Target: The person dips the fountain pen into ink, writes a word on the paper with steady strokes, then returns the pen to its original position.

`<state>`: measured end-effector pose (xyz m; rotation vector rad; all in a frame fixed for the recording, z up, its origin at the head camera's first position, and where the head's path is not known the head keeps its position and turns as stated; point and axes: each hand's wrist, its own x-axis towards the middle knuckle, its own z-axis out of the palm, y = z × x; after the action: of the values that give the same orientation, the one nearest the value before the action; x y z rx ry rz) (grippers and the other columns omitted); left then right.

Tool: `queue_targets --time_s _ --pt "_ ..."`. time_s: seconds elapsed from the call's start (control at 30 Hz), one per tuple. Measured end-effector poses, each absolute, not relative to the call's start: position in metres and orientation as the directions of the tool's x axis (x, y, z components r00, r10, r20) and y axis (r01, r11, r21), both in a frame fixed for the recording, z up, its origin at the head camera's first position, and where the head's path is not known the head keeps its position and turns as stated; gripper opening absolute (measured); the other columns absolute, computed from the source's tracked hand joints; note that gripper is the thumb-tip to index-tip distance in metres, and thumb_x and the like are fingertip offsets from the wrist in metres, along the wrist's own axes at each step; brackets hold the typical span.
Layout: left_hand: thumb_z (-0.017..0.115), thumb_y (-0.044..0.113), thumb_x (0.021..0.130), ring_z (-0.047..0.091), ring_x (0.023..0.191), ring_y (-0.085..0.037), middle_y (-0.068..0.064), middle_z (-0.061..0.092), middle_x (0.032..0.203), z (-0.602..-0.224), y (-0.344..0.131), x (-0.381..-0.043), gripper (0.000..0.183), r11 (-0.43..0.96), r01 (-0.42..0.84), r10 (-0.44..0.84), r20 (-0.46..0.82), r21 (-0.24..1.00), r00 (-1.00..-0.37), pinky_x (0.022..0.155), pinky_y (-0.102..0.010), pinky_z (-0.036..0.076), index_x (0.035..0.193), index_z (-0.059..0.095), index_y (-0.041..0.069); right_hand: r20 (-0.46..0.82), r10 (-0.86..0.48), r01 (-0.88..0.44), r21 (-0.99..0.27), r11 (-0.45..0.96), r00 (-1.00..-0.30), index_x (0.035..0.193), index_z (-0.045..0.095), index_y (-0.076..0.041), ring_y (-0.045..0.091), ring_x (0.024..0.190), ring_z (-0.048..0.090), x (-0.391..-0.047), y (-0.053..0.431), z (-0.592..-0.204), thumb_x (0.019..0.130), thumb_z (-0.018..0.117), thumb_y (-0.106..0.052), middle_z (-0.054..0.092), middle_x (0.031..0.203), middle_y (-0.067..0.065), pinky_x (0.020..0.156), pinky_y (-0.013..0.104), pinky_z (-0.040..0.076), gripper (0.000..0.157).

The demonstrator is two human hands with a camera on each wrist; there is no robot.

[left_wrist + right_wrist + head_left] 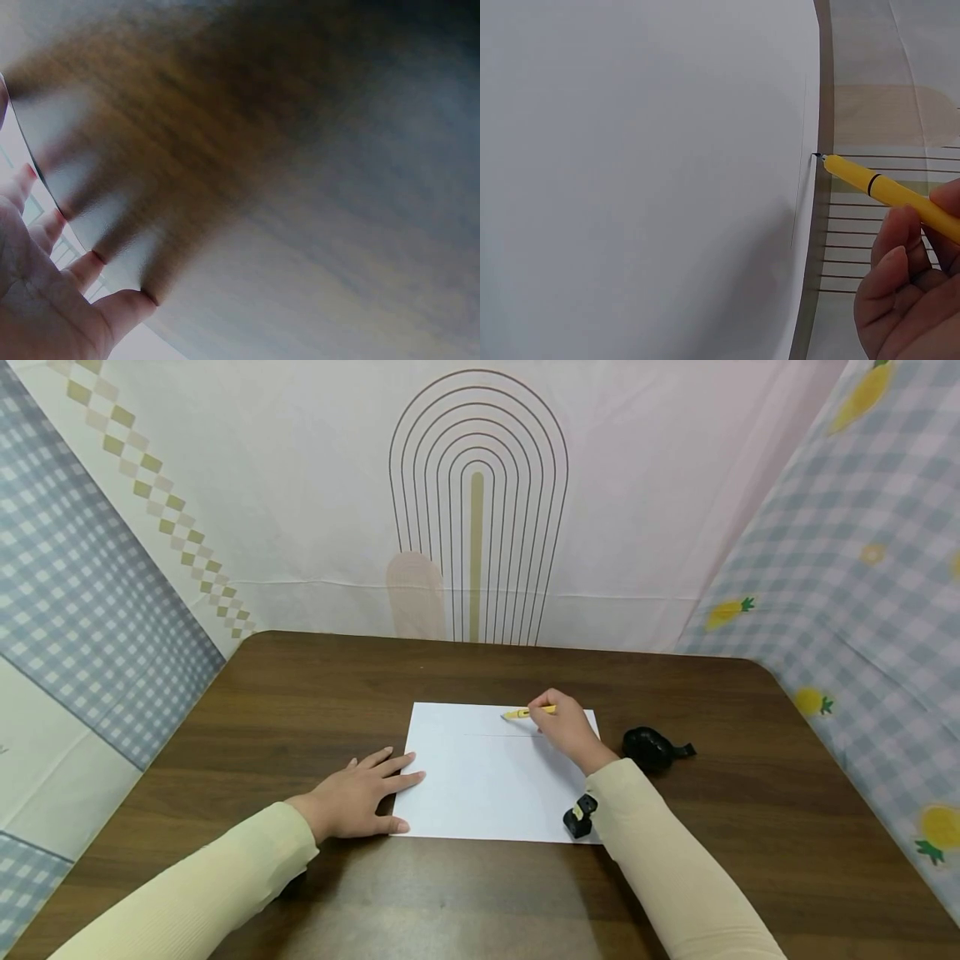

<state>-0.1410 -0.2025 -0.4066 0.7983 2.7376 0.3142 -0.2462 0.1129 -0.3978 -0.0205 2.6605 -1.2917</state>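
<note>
A white sheet of paper [480, 785] lies on the brown table, with one thin straight line drawn across its upper part. My right hand [564, 727] pinches a yellow pen [517, 714], its tip at the paper above that line. In the right wrist view the pen [877, 186] has a black ring, and its dark nib is close to the sheet's far edge. Fingers spread, my left hand [356, 797] rests flat at the paper's left edge, fingertips on the sheet. The left wrist view shows the fingers of the left hand [45, 292] extended against the tabletop.
To the right of the paper lies a black rounded object [651, 748] with a short tail. A small black device [580, 817] shows at the right wrist. The wooden table [337, 677] meets a patterned cloth backdrop [315, 485] behind, with checked cloth [840, 568] on the sides.
</note>
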Motion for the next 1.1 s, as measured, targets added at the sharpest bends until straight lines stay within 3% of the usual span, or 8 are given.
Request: queue_targets --time_s 0.4,1.1 --pt "0.061 0.057 0.088 0.023 0.143 -0.04 -0.006 0.029 0.157 -0.4062 -0.2021 -0.1413 0.071 0.824 0.494 0.552 -0.199 0.277 -0.81 0.101 -0.072 0.025 0.148 0.042 0.024 -0.179 -0.08 0.091 -0.78 0.619 -0.981 0.105 0.061 -0.008 0.024 0.086 0.054 -0.2433 0.1159 -0.3969 0.099 0.052 -0.022 0.061 0.107 0.011 0.069 0.029 0.042 0.018" --pt "0.061 0.057 0.088 0.023 0.143 -0.04 -0.006 0.029 0.157 -0.4058 -0.2016 -0.1409 0.071 0.824 0.494 0.553 -0.201 0.278 -0.808 0.101 -0.072 0.026 0.148 0.042 0.024 -0.153 -0.096 0.065 -0.795 0.604 -0.983 0.098 0.061 -0.008 0.022 0.079 0.051 -0.2374 0.1191 -0.3979 0.097 0.053 -0.022 0.062 0.1 0.011 0.063 0.028 0.039 0.016"
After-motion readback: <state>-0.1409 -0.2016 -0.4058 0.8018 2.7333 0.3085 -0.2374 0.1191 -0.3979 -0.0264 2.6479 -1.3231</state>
